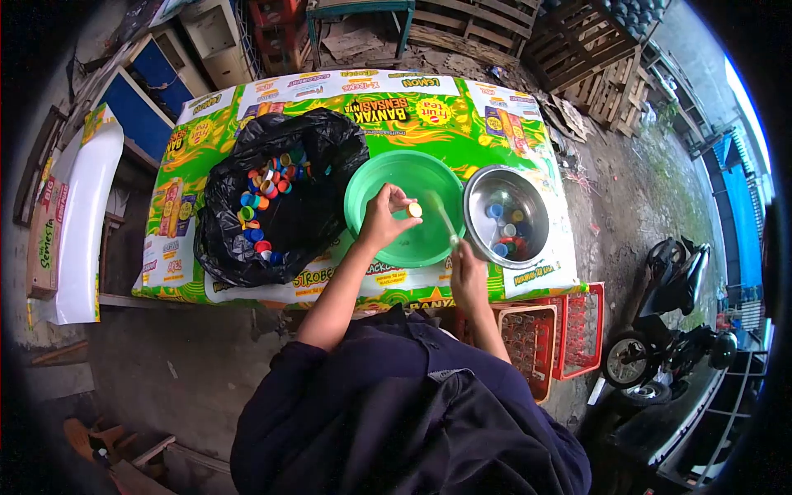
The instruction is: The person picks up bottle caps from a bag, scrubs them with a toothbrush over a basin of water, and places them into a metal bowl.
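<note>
My left hand (384, 216) pinches a yellow-and-white bottle cap (414, 210) between thumb and fingers, above the green plastic basin (363, 241). In my right hand (469, 279) is the handle of a slim, pale brush (446, 221). Its head is blurred by motion and points toward the cap; the bristles cannot be made out. The basin appears to hold some water. Left of it, a black plastic bag (231, 177) lies opened out with many coloured bottle caps (268, 183) inside. To the right stands a steel bowl (528, 194) with several caps (511, 239) at its bottom.
A green printed banner (445, 136) covers the table. Red bottle crates (582, 330) with glass bottles stand below its right front corner. A motorcycle (660, 346) is parked farther right. Wooden pallets (470, 25) lie beyond the far edge, and cabinets (148, 82) stand at the left.
</note>
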The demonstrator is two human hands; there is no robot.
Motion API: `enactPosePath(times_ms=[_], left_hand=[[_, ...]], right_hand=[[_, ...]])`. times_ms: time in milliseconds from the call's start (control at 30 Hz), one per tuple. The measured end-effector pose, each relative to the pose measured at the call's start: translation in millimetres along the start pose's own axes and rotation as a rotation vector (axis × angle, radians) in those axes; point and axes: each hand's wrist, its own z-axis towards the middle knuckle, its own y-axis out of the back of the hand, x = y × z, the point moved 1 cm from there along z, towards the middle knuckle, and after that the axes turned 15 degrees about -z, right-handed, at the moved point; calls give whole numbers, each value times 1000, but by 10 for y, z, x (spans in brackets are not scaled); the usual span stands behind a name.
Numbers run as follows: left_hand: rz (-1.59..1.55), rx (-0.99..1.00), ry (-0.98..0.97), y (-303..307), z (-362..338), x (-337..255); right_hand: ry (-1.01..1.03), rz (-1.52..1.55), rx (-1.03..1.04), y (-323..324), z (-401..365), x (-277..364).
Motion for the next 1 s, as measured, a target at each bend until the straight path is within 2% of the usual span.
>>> enactPosePath(times_ms=[67, 100, 133, 200, 267, 400, 467, 600, 633, 733, 800, 867, 933, 967, 1000], left_hand=[[-16, -32, 2, -34, -36, -78], [-18, -43, 1, -48, -48, -101], [-19, -55, 0, -64, -62, -113], [40, -86, -21, -82, -83, -134], [71, -119, -34, -82, -78, -174], [41, -183, -60, -122, -120, -213], [48, -208, -91, -116, -134, -213], [87, -236, -144, -147, -178, -251], [91, -245, -160, -142, -165, -273], [125, -232, -211, -163, -149, -295], [131, -237, -200, -182, -181, -288], [139, -249, -192, -162, -146, -310], [134, -254, -164, -184, -148, -321], [128, -254, -169, -194, -155, -306], [123, -258, -176, -203, -164, -295]], right_hand=[[78, -119, 84, -63, -25, 47], [29, -143, 20, -108, 20, 37], [-53, -183, 59, -97, 72, -16], [-14, -127, -42, -40, 103, -14], [107, -162, 4, -99, -1, 30], [-16, -146, -10, -64, 52, 3], [83, -70, -51, -82, -44, 99], [-77, -121, 19, -98, -40, -30], [-58, -70, -46, -70, -58, 18], [77, -81, -18, -80, -129, 171], [-36, -92, 15, -52, -50, 92], [14, 13, -38, -6, -51, 191], [126, -94, -77, -96, -69, 215], [12, -47, -8, -167, -12, 109], [-5, -100, 14, -114, 82, 83]])
